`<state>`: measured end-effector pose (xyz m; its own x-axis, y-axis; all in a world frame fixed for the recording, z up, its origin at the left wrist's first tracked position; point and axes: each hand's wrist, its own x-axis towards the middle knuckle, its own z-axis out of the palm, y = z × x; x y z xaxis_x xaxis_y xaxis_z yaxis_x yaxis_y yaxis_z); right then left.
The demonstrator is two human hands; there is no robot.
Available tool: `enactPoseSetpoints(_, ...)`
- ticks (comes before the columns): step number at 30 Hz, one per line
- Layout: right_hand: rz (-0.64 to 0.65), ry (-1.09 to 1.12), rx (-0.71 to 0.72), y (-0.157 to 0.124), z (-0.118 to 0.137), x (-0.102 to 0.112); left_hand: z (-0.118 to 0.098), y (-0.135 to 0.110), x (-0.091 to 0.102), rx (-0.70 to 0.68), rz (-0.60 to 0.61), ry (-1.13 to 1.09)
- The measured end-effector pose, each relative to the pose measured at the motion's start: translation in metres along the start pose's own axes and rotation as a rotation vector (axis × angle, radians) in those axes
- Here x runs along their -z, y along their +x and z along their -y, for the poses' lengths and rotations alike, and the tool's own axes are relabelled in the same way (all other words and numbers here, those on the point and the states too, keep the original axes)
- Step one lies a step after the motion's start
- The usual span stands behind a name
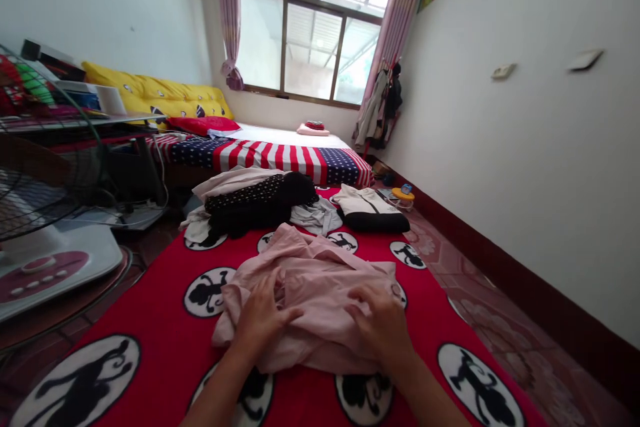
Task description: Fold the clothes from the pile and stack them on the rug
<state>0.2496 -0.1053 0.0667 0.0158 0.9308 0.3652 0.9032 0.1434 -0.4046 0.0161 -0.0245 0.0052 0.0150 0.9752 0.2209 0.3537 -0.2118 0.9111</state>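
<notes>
A crumpled pale pink garment (320, 280) lies on a red blanket (165, 320) printed with black-and-white cartoon circles. My left hand (263, 317) rests on the garment's left part, fingers bent and gripping a fold of the cloth. On the right part, my right hand (383, 320) presses down, its fingers curled into the fabric. Both forearms reach in from the bottom edge.
Beyond the pink garment lies a heap of clothes (255, 203), black, dotted and beige, and a folded white-and-black top (370, 210). A bed with a stars-and-stripes cover (280, 157) stands behind. A floor fan (45, 173) is at the left, a white wall at the right.
</notes>
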Motion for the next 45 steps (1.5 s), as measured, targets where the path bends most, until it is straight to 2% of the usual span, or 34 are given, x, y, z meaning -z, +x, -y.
enactPoseSetpoints(2,-0.02,0.027,0.1,0.016,-0.003,-0.01,0.008,-0.005,0.0,-0.022,-0.007,0.052)
enactPoseSetpoints(4,0.013,0.032,0.146,0.025,-0.011,-0.026,0.016,-0.011,0.001,-0.056,-0.018,0.1)
enactPoseSetpoints(9,-0.022,0.014,0.12,0.025,-0.029,-0.055,0.025,-0.019,0.001,-0.149,-0.012,0.203)
enactPoseSetpoints(14,-0.11,0.017,0.058,0.018,-0.033,-0.061,0.028,-0.02,-0.001,-0.222,-0.004,0.261)
enactPoseSetpoints(21,-0.186,0.018,0.075,0.017,-0.033,-0.065,0.034,-0.021,0.0,-0.291,0.015,0.245)
enactPoseSetpoints(27,-0.088,-0.019,0.096,0.018,-0.03,-0.066,0.033,-0.021,-0.003,-0.363,0.045,0.271)
enactPoseSetpoints(33,-0.07,-0.025,0.144,0.021,-0.02,-0.06,0.036,-0.02,-0.005,-0.394,0.057,0.292)
enactPoseSetpoints(37,0.018,0.026,0.289,0.031,-0.005,-0.055,0.033,-0.022,-0.003,-0.429,0.143,0.29)
enactPoseSetpoints(40,0.163,0.085,0.419,0.039,0.014,-0.056,0.028,-0.023,-0.001,-0.446,0.19,0.263)
enactPoseSetpoints(42,0.258,0.084,0.48,0.043,0.025,-0.059,0.027,-0.024,-0.001,-0.44,0.196,0.238)
enactPoseSetpoints(45,0.297,0.02,0.525,0.051,0.029,-0.058,0.028,-0.024,-0.001,-0.413,0.194,0.21)
